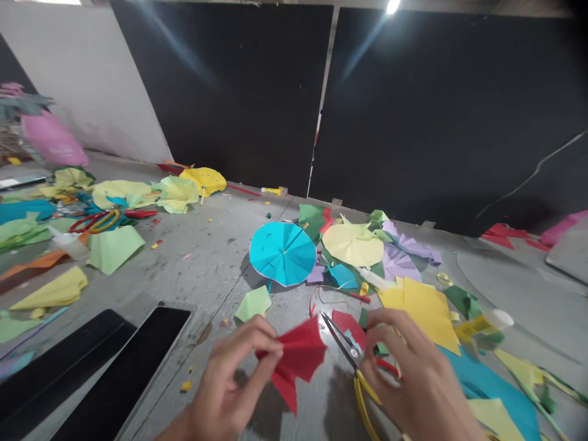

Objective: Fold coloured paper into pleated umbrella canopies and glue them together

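My left hand (239, 373) pinches a piece of red paper (301, 355) between thumb and fingertips. The paper has fold creases and a jagged lower edge, and it is held above the table. My right hand (408, 367) is loosely curled with a gap between thumb and fingers, and I see nothing gripped in it. Right beside and partly under it is a pair of scissors (353, 353) with yellow and red handles, its blades pointing away and slightly apart. Whether the fingers touch the handles is hard to tell. Behind the blades lies another red paper scrap (348, 324).
A blue pleated paper disc (282, 254) with a stick sits ahead, beside a pale yellow disc (353, 245). Yellow paper (420, 303) and a glue stick (484, 324) lie right. Two phones (128, 373) lie left, near more paper and scissors (105, 220). A dark panel (239, 92) stands behind.
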